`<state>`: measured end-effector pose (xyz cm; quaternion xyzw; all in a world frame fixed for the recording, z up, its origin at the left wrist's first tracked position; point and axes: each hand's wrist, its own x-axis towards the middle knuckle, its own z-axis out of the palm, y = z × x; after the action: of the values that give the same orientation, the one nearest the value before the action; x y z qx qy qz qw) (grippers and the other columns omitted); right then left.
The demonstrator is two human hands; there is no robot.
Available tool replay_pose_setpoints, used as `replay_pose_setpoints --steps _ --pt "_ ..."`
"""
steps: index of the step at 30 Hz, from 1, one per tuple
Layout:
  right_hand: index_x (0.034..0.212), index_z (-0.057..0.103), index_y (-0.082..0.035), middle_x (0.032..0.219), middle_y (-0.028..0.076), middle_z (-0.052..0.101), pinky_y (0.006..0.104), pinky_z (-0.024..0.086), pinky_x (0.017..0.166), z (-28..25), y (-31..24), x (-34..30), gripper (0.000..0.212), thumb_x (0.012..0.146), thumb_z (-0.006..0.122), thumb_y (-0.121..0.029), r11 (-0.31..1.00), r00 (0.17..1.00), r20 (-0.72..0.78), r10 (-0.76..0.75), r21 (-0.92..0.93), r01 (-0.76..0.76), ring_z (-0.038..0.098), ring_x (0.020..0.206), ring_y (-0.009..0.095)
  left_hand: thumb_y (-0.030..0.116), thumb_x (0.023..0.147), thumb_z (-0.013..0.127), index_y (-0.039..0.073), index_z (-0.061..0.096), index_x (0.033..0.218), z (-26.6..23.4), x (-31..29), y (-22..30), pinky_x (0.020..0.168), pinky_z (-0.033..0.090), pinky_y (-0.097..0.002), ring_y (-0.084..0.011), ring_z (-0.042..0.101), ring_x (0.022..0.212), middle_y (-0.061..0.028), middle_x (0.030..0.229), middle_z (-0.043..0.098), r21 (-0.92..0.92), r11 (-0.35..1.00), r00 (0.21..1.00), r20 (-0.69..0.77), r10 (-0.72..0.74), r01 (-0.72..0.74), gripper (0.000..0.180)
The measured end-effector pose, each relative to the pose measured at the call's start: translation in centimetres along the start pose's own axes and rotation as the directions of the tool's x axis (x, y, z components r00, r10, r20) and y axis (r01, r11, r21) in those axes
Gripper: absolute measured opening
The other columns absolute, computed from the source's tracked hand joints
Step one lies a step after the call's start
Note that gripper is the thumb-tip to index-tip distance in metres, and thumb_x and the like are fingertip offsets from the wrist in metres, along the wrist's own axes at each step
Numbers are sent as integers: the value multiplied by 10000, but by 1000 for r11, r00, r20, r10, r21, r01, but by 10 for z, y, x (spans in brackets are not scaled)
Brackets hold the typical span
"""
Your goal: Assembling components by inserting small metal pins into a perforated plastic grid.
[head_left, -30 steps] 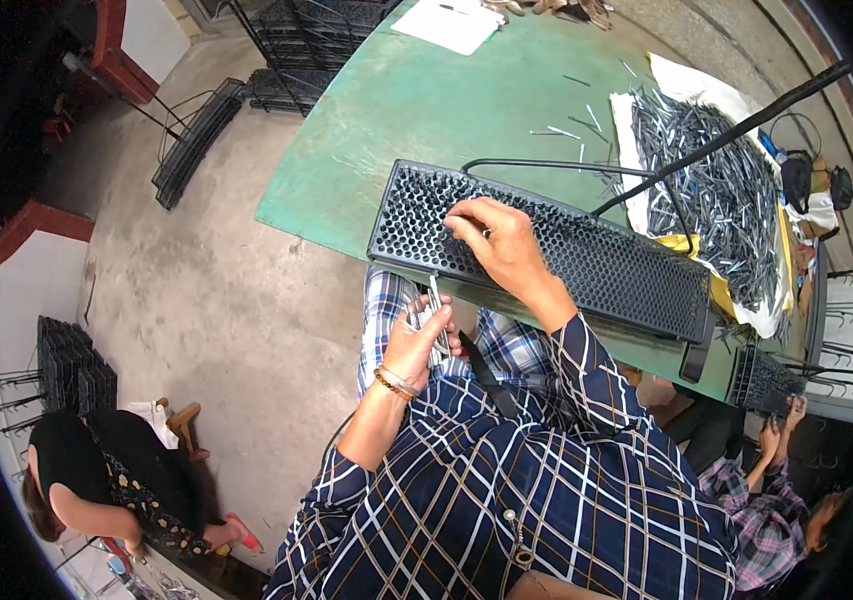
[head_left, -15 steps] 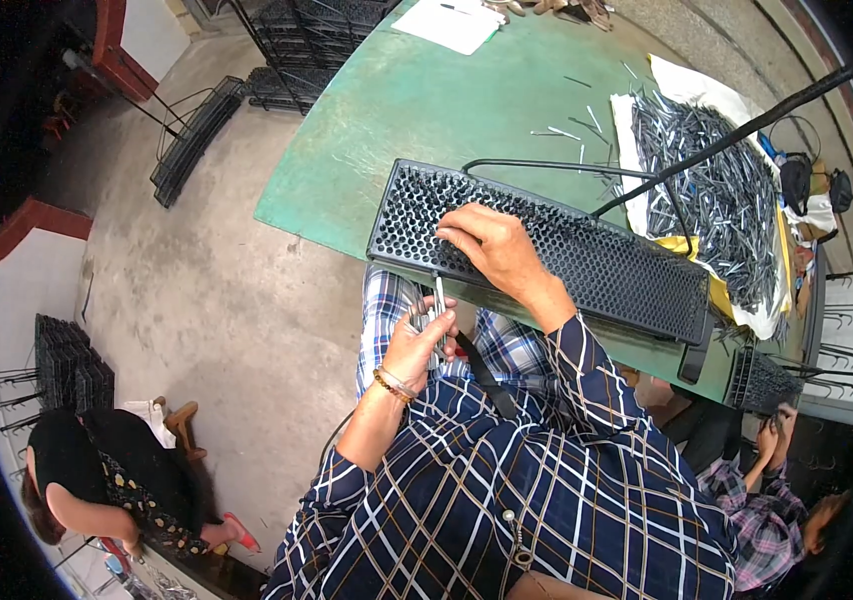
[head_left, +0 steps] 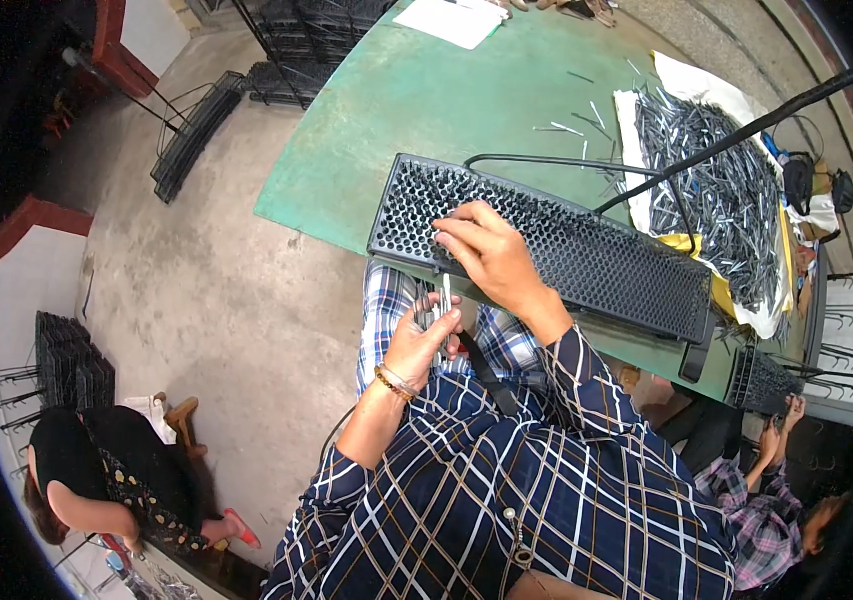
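Note:
A long black rack (head_left: 607,280) full of small round holes lies along the near edge of the green table. Its left part bristles with upright dark pieces standing in the holes. Over that left part is my right hand (head_left: 502,262), its thumb and fingertips pinched together low at the holes; whatever they hold is hidden. Just below the rack's front edge, my left hand (head_left: 415,350) is closed round a small bunch of thin metal rods (head_left: 446,290), whose ends point up toward the rack.
A heap of similar rods (head_left: 712,190) lies on a white and yellow sack at the right, with several loose ones on the green table (head_left: 347,180). A black bar (head_left: 727,140) slants from the rack. Two other people sit at lower left and lower right.
My right hand has shifted very slightly over the rack, fingers still pinched. My left hand has edged a little to the right with the rods.

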<state>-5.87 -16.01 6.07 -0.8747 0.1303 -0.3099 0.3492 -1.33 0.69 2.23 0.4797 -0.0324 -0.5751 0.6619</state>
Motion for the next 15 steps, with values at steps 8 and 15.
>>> replay_pose_setpoints --steps 8,15 --pt "915 715 8 757 65 648 261 462 582 -15 -9 -19 223 848 694 -204 818 888 316 334 372 -440 598 669 122 101 913 614 46 557 1106 12 -3 11 514 450 -261 -130 533 581 -56 783 580 -58 995 992 86 89 -84 208" --pt "955 701 15 762 18 664 189 445 534 -27 -10 -6 194 884 670 -164 709 810 49 584 456 -538 573 615 54 143 919 616 38 527 1169 6 5 1 546 477 -270 -123 555 598 -67 798 613 -65 998 996 94 -1 7 285"
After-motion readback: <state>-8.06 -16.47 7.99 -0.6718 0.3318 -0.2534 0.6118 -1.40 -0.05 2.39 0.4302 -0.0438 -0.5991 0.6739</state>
